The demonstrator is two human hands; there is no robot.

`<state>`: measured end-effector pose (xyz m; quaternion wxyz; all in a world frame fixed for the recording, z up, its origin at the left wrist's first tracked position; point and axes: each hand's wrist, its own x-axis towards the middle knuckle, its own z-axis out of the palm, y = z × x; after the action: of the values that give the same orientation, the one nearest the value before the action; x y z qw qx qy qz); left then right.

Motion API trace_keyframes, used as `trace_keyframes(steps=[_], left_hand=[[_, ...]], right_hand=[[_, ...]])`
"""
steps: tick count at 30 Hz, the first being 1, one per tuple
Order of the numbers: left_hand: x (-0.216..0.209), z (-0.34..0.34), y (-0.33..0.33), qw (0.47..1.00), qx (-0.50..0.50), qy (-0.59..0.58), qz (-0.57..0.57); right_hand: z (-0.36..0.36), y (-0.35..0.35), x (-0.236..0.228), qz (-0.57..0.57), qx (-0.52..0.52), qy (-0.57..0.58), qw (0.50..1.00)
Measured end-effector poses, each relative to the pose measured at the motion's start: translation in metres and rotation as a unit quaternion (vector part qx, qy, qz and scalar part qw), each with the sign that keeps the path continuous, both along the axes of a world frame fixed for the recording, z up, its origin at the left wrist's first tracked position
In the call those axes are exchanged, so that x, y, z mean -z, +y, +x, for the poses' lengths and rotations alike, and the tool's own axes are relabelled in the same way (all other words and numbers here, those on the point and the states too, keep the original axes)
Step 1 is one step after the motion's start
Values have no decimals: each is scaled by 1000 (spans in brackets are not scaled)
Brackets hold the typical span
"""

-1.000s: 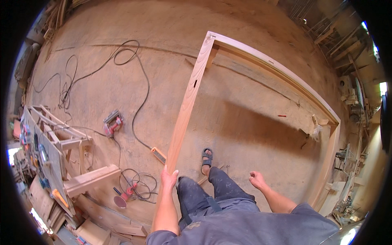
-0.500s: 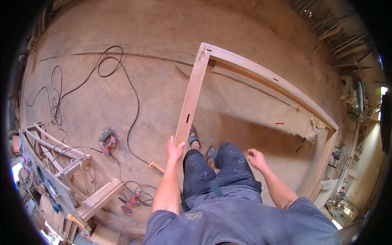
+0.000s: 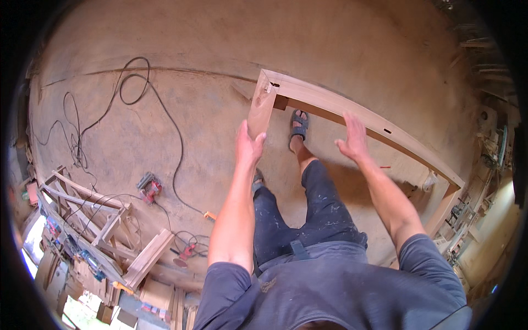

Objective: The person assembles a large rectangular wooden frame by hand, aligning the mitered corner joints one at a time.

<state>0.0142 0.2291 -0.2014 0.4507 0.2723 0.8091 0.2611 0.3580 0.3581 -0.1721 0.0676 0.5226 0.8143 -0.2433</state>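
Note:
A large pale wooden frame (image 3: pixel 316 94) stands in front of me, its long far rail running from the upper middle down to the right. Dark slots are cut into that rail. My left hand (image 3: pixel 250 146) grips the short left rail below the mitred corner, thumb on its right edge. My right hand (image 3: pixel 355 138) holds nothing; its fingers are stretched out and apart, close to the inner edge of the long rail. Whether the fingertips touch the wood I cannot tell. One sandalled foot (image 3: pixel 298 125) stands inside the frame's outline.
On the dusty floor at left lie a red power tool (image 3: pixel 149 188), a disc-shaped red tool (image 3: pixel 186 256) and a looping black cable (image 3: pixel 179 148). A wooden trestle-like structure (image 3: pixel 113 225) stands at lower left. Timber and machinery (image 3: pixel 484 165) line the right side.
My left hand has slid up the short rail toward the corner. The right hand has moved forward to the long rail and opened. One foot has stepped forward.

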Motion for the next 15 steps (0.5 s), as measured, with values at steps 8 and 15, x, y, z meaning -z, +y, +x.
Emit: trace_keyframes(steps=[8,15], left_hand=[[64,6,109,998,-31,-37,41],[54,3,142,998,-11,36,52]], right_hand=[[-28,106,44,-51,-88,-52,993],[-38,122,49,-67,-79,-28,994]])
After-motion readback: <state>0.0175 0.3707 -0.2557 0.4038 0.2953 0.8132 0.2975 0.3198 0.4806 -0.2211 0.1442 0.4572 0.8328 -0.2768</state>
